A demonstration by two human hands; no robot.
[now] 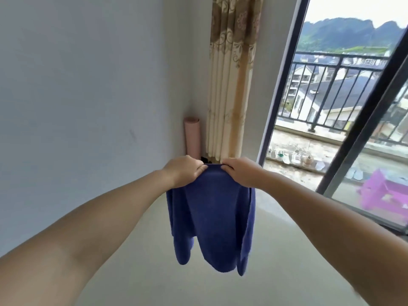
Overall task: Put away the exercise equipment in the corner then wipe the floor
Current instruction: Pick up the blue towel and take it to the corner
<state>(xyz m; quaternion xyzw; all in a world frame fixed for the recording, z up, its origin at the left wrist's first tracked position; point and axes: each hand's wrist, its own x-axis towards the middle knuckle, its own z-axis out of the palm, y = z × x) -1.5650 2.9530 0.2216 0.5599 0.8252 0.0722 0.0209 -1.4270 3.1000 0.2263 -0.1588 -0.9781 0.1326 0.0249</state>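
Standing upright in the corner at centre frame, just left of the curtain (227, 85), is a rolled pink mat (192, 138). Below it, the left hand (182, 171) pinches the top edge of a blue cloth (212, 217), and the right hand (239, 171) pinches that edge beside it. The cloth hangs in folds above the floor (154, 272). A window (331, 107) fills the right.

Your 2 bare arms extend forward and converge at centre frame. Your left hand (182, 171) and right hand (239, 172) sit level, knuckles up, fingers curled and pinching the top edge of a blue cloth (212, 217).
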